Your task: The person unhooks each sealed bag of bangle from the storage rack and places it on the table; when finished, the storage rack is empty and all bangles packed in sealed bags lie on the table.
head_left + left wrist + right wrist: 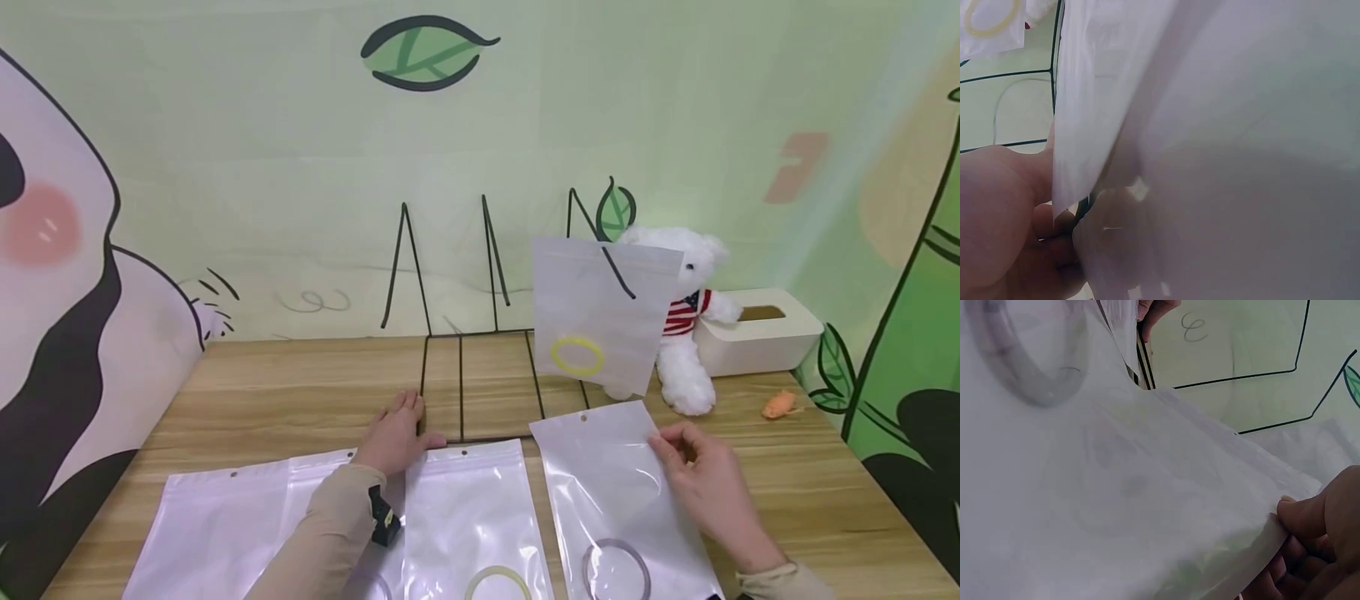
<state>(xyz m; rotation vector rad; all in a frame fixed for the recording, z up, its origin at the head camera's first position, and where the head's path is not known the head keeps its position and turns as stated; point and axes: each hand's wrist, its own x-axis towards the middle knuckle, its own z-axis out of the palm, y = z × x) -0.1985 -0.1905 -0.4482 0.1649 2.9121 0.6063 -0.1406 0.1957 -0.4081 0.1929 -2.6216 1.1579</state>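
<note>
My left hand (pixel 393 437) rests at the front left corner of a black wire rack (pixel 461 392), its fingers stretched forward and its thumb out to the side. With thumb and fingers, my right hand (pixel 708 479) pinches the upper right edge of a clear plastic bag (pixel 611 475) that holds a greyish ring (pixel 587 575). In the right wrist view the pinched edge of this bag (pixel 1166 481) bends up. Behind it, another bag with a yellow ring (pixel 577 356) hangs from the rack's right hook.
More clear bags lie along the table front, one with a pale yellow ring (pixel 498 572). A white teddy bear (pixel 686 383) sits behind the hanging bag, beside a white tissue box (pixel 757 342). An orange toy (pixel 780 405) lies to the right on the wooden table (pixel 300 375).
</note>
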